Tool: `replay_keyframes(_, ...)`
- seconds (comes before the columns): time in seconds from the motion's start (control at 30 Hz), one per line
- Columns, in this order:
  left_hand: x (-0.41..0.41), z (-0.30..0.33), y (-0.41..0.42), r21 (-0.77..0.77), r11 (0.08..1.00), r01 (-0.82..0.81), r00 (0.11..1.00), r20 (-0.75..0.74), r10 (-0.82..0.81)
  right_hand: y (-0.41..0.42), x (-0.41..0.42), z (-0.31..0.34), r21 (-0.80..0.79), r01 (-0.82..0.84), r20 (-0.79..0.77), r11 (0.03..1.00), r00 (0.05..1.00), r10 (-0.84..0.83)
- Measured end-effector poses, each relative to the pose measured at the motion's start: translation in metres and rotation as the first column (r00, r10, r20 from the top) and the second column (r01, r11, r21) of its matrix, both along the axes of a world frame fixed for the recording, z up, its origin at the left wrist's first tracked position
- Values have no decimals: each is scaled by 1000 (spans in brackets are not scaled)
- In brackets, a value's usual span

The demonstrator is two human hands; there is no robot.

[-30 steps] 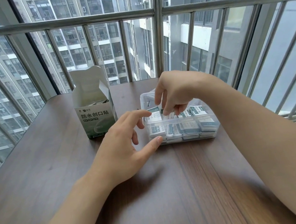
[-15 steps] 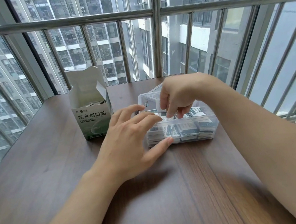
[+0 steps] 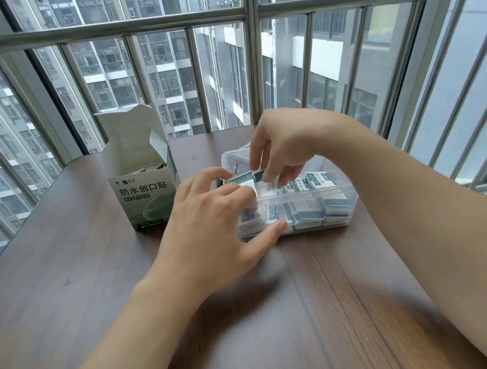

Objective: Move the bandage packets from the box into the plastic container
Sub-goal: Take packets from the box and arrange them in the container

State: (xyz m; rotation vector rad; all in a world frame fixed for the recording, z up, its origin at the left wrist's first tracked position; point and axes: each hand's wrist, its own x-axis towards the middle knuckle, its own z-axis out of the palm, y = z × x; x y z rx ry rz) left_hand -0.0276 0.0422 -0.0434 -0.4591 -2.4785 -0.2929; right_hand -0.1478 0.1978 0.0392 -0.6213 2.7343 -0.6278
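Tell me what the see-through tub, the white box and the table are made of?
The tub looks like clear, glossy plastic: you can see the packets through its wall. The box looks like thin matte cardboard, since its opened flaps stand up creased. The table shows dark brown wood grain with a soft sheen; it could be real wood or a printed layer.

The table (image 3: 101,302) is dark wood-grain, smooth with a soft sheen. The box (image 3: 145,196) is matt white-and-green card, its flaps plain and dull inside. The container (image 3: 339,201) is clear, glossy plastic, slightly cloudy at the walls. The packets (image 3: 319,179) inside look like printed paper, faintly shiny. The window bars (image 3: 256,54) are smooth grey metal.
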Motion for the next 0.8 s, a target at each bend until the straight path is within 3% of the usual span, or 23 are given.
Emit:
replay_keyframes(0.27, 1, 1, 6, -84, 995, -51, 997, 61, 56, -5, 2, -10, -9, 52, 92, 999, 994, -51)
replay_keyframes(0.8, -2, -10, 11, 42, 998, -50, 999, 11, 50, 2, 0, 0, 6, 85, 9, 996, 996, -85)
